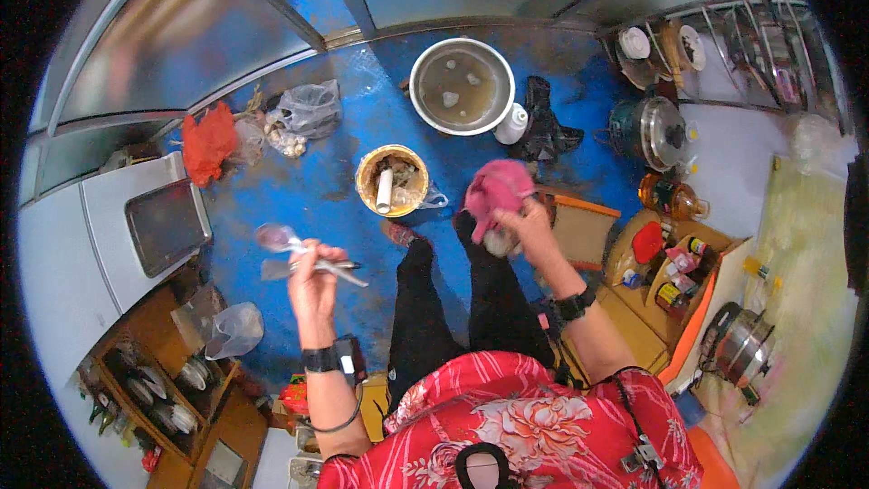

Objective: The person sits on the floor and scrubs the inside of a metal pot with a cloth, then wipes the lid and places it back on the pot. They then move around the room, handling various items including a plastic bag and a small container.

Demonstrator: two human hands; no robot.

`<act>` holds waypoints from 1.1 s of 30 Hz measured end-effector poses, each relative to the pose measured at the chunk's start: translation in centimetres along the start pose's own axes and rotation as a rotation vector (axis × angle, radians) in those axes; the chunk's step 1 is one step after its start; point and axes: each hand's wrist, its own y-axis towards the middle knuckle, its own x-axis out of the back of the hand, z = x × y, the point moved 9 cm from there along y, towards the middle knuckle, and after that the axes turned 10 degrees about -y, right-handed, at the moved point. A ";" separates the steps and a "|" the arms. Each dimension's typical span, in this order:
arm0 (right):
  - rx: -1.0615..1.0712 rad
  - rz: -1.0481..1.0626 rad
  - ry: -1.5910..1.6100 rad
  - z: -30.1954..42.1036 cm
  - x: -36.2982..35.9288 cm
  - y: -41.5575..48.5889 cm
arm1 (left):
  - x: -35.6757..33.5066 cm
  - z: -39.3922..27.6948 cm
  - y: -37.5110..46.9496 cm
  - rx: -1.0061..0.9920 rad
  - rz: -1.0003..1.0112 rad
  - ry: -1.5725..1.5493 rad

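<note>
My left hand point(316, 275) grips a metal spoon point(277, 238) and a second utensil with a flat blade and dark handle end point(278, 270); its exact kind is unclear. In my right hand point(529, 227) is a bunched pink cloth point(499, 190), with a pale, blurred item just beneath it. Between and beyond the hands, a yellow-rimmed bucket point(415, 202) on the floor holds scraps and a white roll-like tube point(384, 190). Farther off stands a large metal basin point(508, 92) of murky water with suds.
A white bottle point(512, 123) and black boots point(543, 125) stand beside the basin. Plastic bags point(309, 109) and a red bag point(209, 142) lie at the left. A cardboard box flap point(580, 231), condiment bottles point(671, 297) and a lidded pot point(662, 132) are at the right.
</note>
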 end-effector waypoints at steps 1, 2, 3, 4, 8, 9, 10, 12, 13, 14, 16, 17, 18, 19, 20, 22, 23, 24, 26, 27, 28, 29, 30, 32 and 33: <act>0.026 -0.052 0.007 -0.2 1.2 2.2 | -0.6 1.9 1.0 0.062 0.020 0.041; 0.064 -0.089 0.084 -0.5 2.1 4.4 | -0.8 3.9 2.2 0.119 -0.005 0.113; 0.039 -0.096 0.078 -1.1 2.7 6.9 | -1.3 5.9 3.4 0.180 -0.002 0.144; 0.050 -0.080 0.135 -1.5 2.8 9.5 | -1.5 7.7 4.8 0.224 -0.019 0.206; 0.069 -0.094 0.264 -4.3 3.1 19.8 | -3.5 14.3 10.1 0.343 0.009 0.217; 0.056 -0.079 0.249 -5.2 3.2 22.3 | -3.8 15.7 11.4 0.366 -0.004 0.201; 0.053 -0.070 0.238 -6.1 3.2 24.9 | -4.2 17.0 12.5 0.384 -0.015 0.163; -0.027 -0.036 0.166 -8.1 3.3 29.1 | -4.6 19.5 14.5 0.402 -0.039 0.136; -0.050 -0.023 0.115 -8.6 3.4 30.5 | -4.6 20.5 15.5 0.404 -0.052 0.155; -0.086 -0.026 0.060 -9.1 3.5 31.4 | -4.6 21.6 16.6 0.409 -0.064 0.175; -0.055 -0.062 -0.124 -8.6 3.8 31.6 | -4.6 23.7 18.5 0.415 -0.088 0.233; -0.141 0.003 -0.007 -9.3 3.3 30.5 | -4.7 24.8 19.3 0.431 -0.091 0.207; -0.012 0.027 -0.359 -7.8 2.5 29.9 | -4.3 25.7 20.1 0.447 -0.130 0.257; -0.040 0.148 -0.324 -8.1 1.3 28.0 | -4.0 26.5 20.8 0.456 -0.146 0.301; -0.034 0.303 -0.229 -8.0 -0.2 26.1 | -4.1 27.5 21.6 0.463 -0.142 0.322; 0.030 0.326 -0.405 -7.6 -1.1 23.7 | -4.0 29.4 23.2 0.485 -0.143 0.366; -0.001 0.356 -0.430 -8.0 -1.3 22.9 | -4.1 30.5 24.0 0.510 -0.127 0.375; 0.033 0.294 -0.459 -7.8 -1.1 22.7 | -4.3 31.2 24.5 0.517 -0.085 0.448; 0.027 0.246 -0.447 -8.1 -0.7 22.8 | -4.3 32.9 25.0 0.562 -0.062 0.510; 0.015 0.238 -0.454 -8.5 -0.5 23.0 | -4.4 33.8 25.0 0.582 -0.052 0.495; 0.004 0.230 -0.460 -8.9 -0.3 23.4 | -4.9 34.6 25.1 0.605 -0.017 0.451; -0.011 0.210 -0.473 -9.4 0.0 23.8 | -4.8 35.0 25.2 0.615 -0.030 0.471; 0.026 0.171 -0.450 -9.4 0.4 24.2 | -5.1 35.5 25.4 0.628 -0.019 0.461; -0.078 0.104 -0.364 -11.2 1.4 25.3 | -5.3 36.2 25.5 0.669 -0.055 0.397; -0.134 0.071 -0.324 -12.3 2.0 26.0 | -5.1 36.1 25.8 0.672 -0.094 0.403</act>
